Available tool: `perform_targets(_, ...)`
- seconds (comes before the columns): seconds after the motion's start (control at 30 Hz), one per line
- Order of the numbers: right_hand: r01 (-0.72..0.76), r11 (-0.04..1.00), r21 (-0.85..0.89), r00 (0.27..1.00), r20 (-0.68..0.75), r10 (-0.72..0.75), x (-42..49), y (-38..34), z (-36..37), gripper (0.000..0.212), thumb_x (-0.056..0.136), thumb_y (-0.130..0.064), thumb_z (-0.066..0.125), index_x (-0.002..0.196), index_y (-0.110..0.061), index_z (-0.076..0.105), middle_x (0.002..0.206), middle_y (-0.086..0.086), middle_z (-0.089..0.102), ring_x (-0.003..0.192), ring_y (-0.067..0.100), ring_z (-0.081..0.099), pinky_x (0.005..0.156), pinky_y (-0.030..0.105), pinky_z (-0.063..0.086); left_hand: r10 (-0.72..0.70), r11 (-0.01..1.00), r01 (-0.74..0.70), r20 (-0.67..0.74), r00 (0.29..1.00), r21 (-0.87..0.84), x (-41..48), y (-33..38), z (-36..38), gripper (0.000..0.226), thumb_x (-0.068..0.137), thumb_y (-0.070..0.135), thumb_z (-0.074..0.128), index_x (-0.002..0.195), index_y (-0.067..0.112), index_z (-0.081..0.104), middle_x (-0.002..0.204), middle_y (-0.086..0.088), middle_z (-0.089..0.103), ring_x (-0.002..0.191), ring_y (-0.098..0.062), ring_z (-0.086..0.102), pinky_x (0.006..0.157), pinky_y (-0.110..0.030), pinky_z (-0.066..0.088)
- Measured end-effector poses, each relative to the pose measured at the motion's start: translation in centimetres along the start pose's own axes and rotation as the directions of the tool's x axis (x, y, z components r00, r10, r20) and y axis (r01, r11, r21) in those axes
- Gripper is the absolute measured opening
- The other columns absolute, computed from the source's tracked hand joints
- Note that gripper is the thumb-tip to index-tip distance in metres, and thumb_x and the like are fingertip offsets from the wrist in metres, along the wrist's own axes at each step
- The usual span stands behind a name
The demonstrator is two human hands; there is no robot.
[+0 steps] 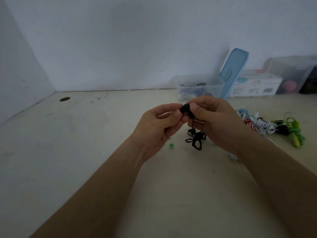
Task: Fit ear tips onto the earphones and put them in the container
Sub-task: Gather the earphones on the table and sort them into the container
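Both hands meet above the middle of the table. My right hand (pixel 214 121) pinches a black earbud (pixel 189 111) by its stem. My left hand (pixel 159 124) pinches a black ear tip (pixel 182 109) against the bud's front end. The black cable bundle (pixel 196 140) hangs below the hands, with the second earbud in it. A clear plastic container (pixel 199 86) stands at the back with several earphones inside. A green ear tip (pixel 171 145) lies on the table under my left hand.
A blue lid (pixel 234 71) leans against the container and wall. A white box (pixel 255 86) and a clear bin (pixel 291 74) stand at the back right. Coiled earphones in blue, red, white and green (pixel 267 124) lie on the right. A round hole (pixel 64 99) is at the table's back left.
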State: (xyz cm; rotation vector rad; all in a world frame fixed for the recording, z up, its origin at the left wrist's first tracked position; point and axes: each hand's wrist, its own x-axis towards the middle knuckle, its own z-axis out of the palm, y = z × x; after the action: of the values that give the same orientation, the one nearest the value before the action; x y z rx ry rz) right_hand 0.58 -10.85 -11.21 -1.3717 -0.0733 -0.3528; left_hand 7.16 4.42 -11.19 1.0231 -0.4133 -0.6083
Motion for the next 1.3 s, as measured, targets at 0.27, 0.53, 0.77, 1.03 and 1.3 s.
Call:
perform_targets(0.27,-0.057,0.997,0.056,0.998,0.031,0.055,-0.01,-0.16,-0.23,0.011,0.08,-0.018,0.063,0.08,-0.017,0.074,0.081,0.005,0.071,0.072,0.014,0.067,0.068,0.025,0.055,-0.012,1.0,0.012,0.03,0.999,-0.021,-0.04,0.13,0.03,0.022,0.074,0.003,0.064,0.094,0.005,0.07,0.083,-0.012,0.073,0.074,-0.015,0.072,0.068,-0.018,0.058)
perform_targets(0.53,-0.029,0.998,0.063,0.999,-0.019,0.03,0.2,0.05,-0.3,0.01,0.079,-0.017,0.064,0.085,-0.012,0.07,0.082,0.007,0.071,0.073,0.016,0.067,0.069,0.026,0.056,-0.003,0.999,0.004,0.022,1.0,-0.039,-0.02,0.06,0.18,0.024,0.074,0.002,0.064,0.098,0.002,0.068,0.084,-0.012,0.073,0.073,-0.015,0.072,0.07,-0.019,0.059)
perform_targets(0.77,-0.012,1.0,0.027,0.999,-0.036,0.013,0.29,0.16,-0.36,0.01,0.077,-0.017,0.066,0.085,-0.012,0.07,0.088,0.013,0.068,0.08,0.023,0.062,0.076,0.03,0.057,0.011,1.0,-0.011,0.003,1.0,-0.015,0.03,-0.03,0.19,0.021,0.073,0.002,0.066,0.093,0.005,0.069,0.08,-0.011,0.072,0.072,-0.015,0.071,0.069,-0.019,0.058)
perform_targets(1.03,0.01,1.0,-0.02,1.0,-0.016,-0.011,0.33,-0.01,-0.51,0.007,0.076,-0.017,0.067,0.079,-0.016,0.073,0.08,0.01,0.072,0.074,0.021,0.067,0.077,0.032,0.058,-0.008,1.0,0.008,-0.008,1.0,-0.009,-0.07,0.05,0.2,0.025,0.073,0.003,0.066,0.097,0.002,0.068,0.085,-0.014,0.074,0.074,-0.016,0.073,0.07,-0.019,0.059)
perform_targets(1.3,-0.004,1.0,-0.011,1.0,0.021,0.004,0.26,-0.06,-0.58,0.008,0.077,-0.016,0.065,0.076,-0.017,0.074,0.08,0.013,0.069,0.072,0.021,0.066,0.075,0.03,0.059,-0.026,1.0,0.026,-0.018,0.999,-0.018,-0.1,-0.06,0.23,0.025,0.071,0.004,0.066,0.096,0.003,0.07,0.083,-0.013,0.074,0.074,-0.015,0.073,0.069,-0.018,0.058)
